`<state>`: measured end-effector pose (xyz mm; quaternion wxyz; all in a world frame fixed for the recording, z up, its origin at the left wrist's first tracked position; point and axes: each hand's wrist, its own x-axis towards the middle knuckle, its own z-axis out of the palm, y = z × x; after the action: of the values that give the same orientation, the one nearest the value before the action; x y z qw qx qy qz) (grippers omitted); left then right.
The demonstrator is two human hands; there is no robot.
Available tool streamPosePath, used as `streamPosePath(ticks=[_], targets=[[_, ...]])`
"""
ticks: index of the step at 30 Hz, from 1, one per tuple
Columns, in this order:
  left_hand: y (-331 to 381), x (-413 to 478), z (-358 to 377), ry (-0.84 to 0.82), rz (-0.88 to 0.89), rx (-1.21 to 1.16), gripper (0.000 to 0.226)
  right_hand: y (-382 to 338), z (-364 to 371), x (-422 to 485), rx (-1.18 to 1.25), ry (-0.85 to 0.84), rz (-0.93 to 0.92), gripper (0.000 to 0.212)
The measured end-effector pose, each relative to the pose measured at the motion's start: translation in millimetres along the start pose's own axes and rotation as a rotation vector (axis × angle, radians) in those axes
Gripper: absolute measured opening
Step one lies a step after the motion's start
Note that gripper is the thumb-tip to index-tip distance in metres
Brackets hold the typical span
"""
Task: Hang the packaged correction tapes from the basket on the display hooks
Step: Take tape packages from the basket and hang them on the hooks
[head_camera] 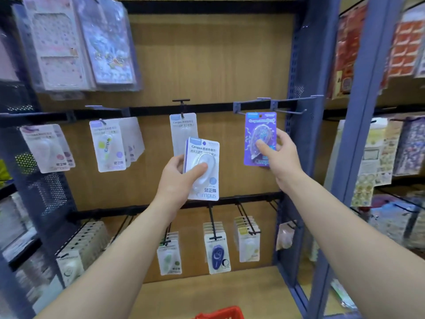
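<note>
purple pack (259,137): upright, clear blister facing you, pinched low down in your right hand (281,157). its top edge is right at the blue display hook (238,107); can't tell if it's threaded on.
white packs (203,166): small stack, upright, gripped in your left hand (176,179).
red basket (220,314): only its rim shows at the bottom edge.

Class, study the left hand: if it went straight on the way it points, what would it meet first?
Probably the white pack hanging on the centre hook, just above the stack the left hand holds; depth is unclear.
</note>
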<state>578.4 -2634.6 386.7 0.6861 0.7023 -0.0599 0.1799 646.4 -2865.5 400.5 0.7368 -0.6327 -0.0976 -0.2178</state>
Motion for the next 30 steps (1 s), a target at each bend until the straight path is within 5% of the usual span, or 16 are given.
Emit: streamPosePath(ticks=[11,24,30], targets=[[-10,27,12,-0.020,0.008,-0.002,0.037,9,0,43,-0.064,-0.023,0.011,0.025],[-14,31,0,-0.021,-0.001,-0.012,0.040,15,7,45,-0.094,0.011,0.018,0.030],[-19,32,-2,-0.022,-0.002,-0.020,0.039,21,29,48,-0.707,0.112,0.121,0.064]])
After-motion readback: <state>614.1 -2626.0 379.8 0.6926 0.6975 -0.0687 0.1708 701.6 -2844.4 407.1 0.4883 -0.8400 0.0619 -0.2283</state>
